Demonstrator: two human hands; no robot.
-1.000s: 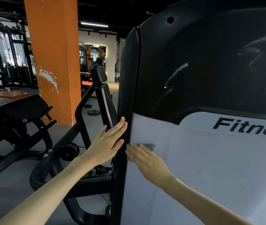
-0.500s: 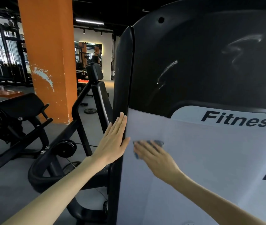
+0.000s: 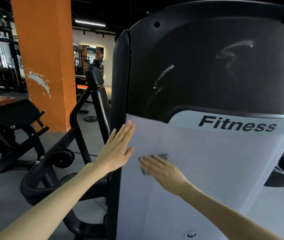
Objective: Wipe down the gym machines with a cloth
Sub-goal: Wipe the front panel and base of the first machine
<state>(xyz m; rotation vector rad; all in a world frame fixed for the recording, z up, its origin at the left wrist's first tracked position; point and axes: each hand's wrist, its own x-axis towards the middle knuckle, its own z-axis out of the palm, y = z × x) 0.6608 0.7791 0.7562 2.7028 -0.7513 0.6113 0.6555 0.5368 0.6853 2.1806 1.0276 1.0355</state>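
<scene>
My right hand [image 3: 162, 170] presses the cloth [image 3: 162, 155] with flat fingers; my left hand [image 3: 117, 149] braces, palm flat. I'd overlap strokes evenly across the panel [image 3: 215, 170].

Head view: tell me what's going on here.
A person is wiping a gym machine. The right hand presses a blue-grey cloth flat against the machine's white panel, near its left side. The left hand rests flat, fingers straight, on the panel's left edge. Pale smears show on the dark panel above, not yet wiped.
</scene>
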